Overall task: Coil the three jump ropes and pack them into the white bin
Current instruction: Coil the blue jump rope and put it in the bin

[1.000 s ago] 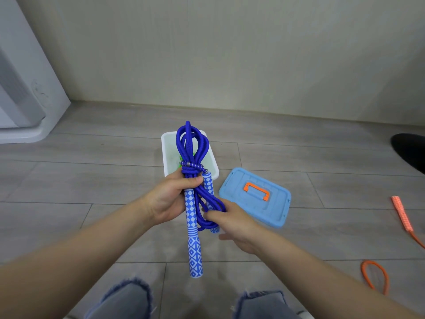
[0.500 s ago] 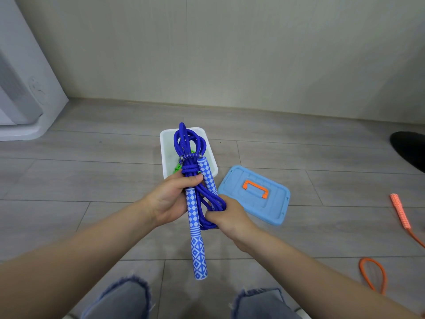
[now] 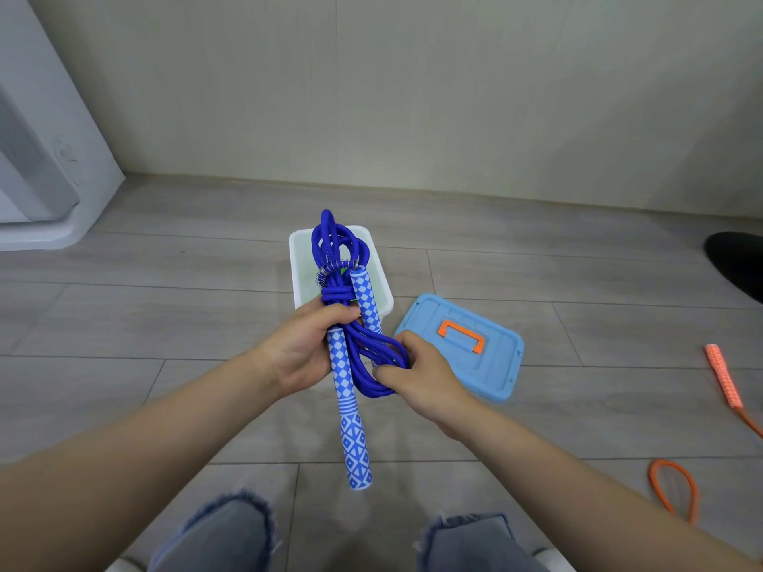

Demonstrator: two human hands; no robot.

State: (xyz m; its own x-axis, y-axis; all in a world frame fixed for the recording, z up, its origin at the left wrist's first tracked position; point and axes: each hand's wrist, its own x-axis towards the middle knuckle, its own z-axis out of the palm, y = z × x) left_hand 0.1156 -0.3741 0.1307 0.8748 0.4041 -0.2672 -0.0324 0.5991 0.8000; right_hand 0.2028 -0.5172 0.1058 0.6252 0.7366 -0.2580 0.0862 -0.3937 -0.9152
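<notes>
Holding coiled blue jump rope (image 3: 346,324) in both hands, above white bin (image 3: 298,258)

Grey wood-look plank floor (image 3: 124,324), plain beige wall (image 3: 413,88), white appliance (image 3: 37,158) at left w/ rounded base.

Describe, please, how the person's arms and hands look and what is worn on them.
Both forearms are bare to the frame's edge, with no sleeves showing. The left hand and right hand wear no gloves; no rings, watch or bracelets are visible. Fingernails look short.
</notes>
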